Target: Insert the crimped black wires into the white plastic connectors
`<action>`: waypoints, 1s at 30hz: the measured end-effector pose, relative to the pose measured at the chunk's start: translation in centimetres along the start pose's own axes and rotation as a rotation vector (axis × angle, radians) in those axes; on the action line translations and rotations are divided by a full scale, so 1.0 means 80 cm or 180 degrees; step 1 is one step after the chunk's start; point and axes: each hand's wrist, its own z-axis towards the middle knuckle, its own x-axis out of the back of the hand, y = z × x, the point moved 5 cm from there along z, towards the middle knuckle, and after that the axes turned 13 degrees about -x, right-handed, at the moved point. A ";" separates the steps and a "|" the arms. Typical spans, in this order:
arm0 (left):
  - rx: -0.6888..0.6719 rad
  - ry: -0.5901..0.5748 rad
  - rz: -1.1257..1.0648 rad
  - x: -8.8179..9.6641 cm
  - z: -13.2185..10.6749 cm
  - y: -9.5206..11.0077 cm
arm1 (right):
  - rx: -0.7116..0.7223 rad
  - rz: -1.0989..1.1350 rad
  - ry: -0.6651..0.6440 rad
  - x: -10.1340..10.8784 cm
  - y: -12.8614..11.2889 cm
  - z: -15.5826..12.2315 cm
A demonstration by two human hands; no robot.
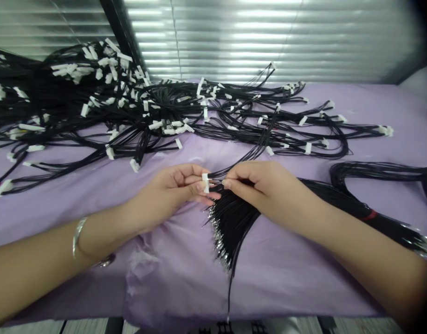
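Note:
My left hand [185,185] pinches a small white connector housing [205,183] between thumb and fingers, over the middle of the table. Several black wires run from the housing to the upper right. Close beside it, my right hand [251,183] is closed in a pinch on a thin wire whose metal end points at the housing's right side. Whether that end is inside the housing I cannot tell. Beneath both hands a fanned bundle of black wires [234,227] with bare silver terminals lies on the cloth.
A purple cloth [178,273] covers the table. Black cables with white connectors [105,93] are heaped at the back left, and more cables [286,125] spread along the back. A red tie [369,215] binds the bundle at the right. Window blinds [227,37] stand behind.

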 end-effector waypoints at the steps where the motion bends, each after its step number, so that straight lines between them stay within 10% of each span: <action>1: -0.0001 -0.0009 0.0024 0.000 0.000 0.000 | 0.0004 -0.0056 0.0043 0.000 -0.001 0.000; 30: 0.0011 0.0148 0.0435 -0.001 -0.002 0.001 | 0.0363 -0.0452 0.0317 -0.007 -0.004 0.000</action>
